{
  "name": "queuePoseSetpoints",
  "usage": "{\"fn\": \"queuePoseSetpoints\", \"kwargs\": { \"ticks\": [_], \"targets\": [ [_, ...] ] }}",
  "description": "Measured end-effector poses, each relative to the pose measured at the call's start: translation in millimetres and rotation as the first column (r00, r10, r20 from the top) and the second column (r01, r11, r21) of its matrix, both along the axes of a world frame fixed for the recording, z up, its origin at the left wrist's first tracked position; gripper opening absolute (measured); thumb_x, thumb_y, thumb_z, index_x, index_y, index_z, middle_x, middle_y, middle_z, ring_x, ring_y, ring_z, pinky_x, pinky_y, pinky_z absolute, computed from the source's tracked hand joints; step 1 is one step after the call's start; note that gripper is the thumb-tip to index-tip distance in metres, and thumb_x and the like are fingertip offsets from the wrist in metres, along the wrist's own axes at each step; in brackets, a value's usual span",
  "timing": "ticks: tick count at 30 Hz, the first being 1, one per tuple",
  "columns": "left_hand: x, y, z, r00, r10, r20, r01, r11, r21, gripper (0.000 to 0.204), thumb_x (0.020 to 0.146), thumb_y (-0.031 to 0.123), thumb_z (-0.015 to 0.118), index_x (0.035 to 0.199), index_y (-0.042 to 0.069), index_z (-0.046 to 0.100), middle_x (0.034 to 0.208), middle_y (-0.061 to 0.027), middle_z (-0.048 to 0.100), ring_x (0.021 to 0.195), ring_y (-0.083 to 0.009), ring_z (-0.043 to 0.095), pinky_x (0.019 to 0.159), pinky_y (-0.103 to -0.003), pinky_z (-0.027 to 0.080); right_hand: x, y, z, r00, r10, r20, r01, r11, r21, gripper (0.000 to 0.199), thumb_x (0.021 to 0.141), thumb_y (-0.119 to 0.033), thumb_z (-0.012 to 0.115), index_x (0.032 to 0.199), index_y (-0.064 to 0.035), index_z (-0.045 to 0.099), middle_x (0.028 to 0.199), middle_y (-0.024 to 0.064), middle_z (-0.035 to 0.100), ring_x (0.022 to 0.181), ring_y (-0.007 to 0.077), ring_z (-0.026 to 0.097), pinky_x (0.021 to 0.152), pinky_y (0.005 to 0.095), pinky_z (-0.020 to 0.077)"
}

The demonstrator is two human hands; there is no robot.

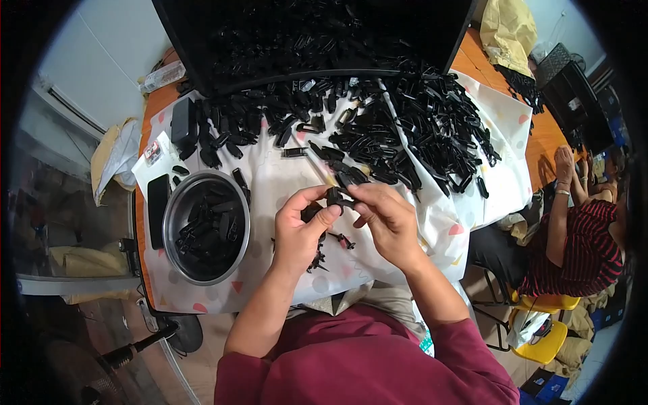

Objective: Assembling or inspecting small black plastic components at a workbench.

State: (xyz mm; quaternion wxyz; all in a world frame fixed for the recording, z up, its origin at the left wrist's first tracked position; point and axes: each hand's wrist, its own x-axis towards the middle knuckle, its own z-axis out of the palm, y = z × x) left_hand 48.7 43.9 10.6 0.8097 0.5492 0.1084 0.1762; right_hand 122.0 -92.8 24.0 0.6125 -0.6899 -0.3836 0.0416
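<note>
Your left hand [300, 226] had its fingers curled, thumb pressing a small black plastic clip [334, 197] against the forefinger. Your right hand [385, 216] pinched the same clip from the right, fingertips closed on it. You held it just above the white patterned cloth [283, 182], near its middle. A steel bowl [174, 202] of black parts stood to the left, a heap of black clips [418, 128] lay farther off, and a person in a striped shirt [584, 246] sat at the right.

Small clear packet [154, 150], perhaps red-labelled, at cloth's left edge; yellowish bag [507, 30] upper right.
</note>
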Motion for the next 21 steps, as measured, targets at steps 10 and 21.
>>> {"fn": "queuePoseSetpoints", "kwargs": {
  "ticks": [10, 21],
  "targets": [
    [-6, -5, 20, 1.000, 0.009, -0.004, -0.008, 0.995, 0.099, 0.028, 0.078, 0.007, 0.065, 0.102, -0.002, 0.055, 0.077, -0.0003, 0.057, 0.064, -0.0034, 0.049, 0.057, -0.017, 0.040, -9, -4, 21, 0.997, -0.067, 0.041, 0.068, 0.997, -0.032, 0.029, 0.076, 0.007, 0.057, 0.104, 0.0006, 0.058, 0.094, 0.0123, 0.057, 0.069, 0.0125, 0.054, 0.052, 0.0203, 0.0439],
    [-11, 13, 14, 0.971, -0.037, 0.236, -0.184, 0.516, 0.837, 0.022, 0.077, 0.005, 0.065, 0.096, -0.002, 0.058, 0.085, -0.0037, 0.061, 0.074, -0.0100, 0.058, 0.060, -0.022, 0.045, -5, -18, 12, 0.880, 0.020, 0.474, 0.064, 0.985, -0.161, 0.041, 0.061, 0.008, 0.065, 0.101, -0.0001, 0.059, 0.084, 0.0116, 0.058, 0.065, 0.0243, 0.052, 0.055, 0.0310, 0.0427]
  ]
}}
